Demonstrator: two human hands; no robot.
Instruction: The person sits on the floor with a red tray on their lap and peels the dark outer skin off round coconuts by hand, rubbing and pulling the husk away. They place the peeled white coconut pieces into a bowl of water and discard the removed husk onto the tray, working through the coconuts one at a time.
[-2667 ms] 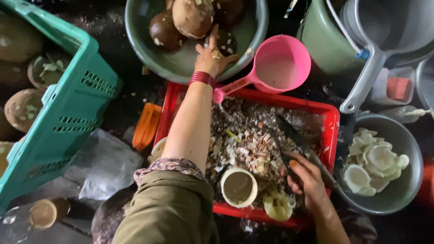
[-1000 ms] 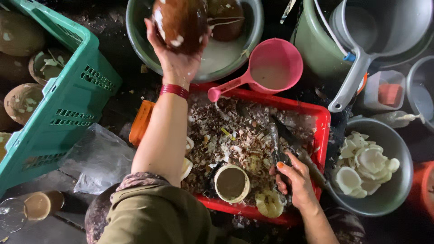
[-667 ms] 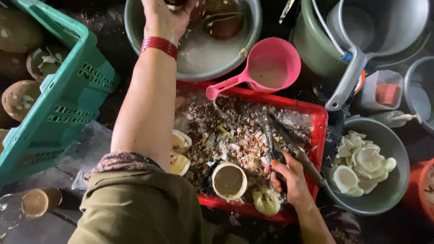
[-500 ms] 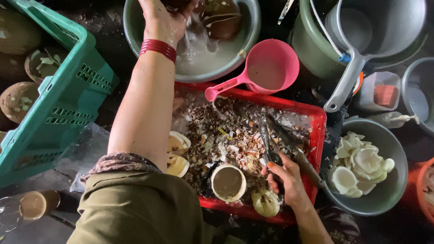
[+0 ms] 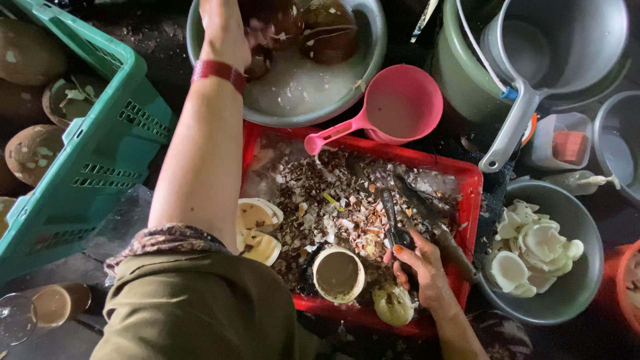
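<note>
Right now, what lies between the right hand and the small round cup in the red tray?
In the head view, only loose shell scraps lie between the right hand and the cup in the red tray.

A teal plastic crate [image 5: 100, 153] stands at the left, with brown coconuts [image 5: 33, 53] beside and behind it. A pink plastic ladle [image 5: 393, 110] rests with its handle on the rim of the red tray [image 5: 470, 200], and to the right a grey bowl [image 5: 587, 267] holds white coconut pieces [image 5: 533, 243]. Above that bowl sit a green bucket [image 5: 460, 73] and a grey metal scoop [image 5: 560, 47] with a long handle.
</note>
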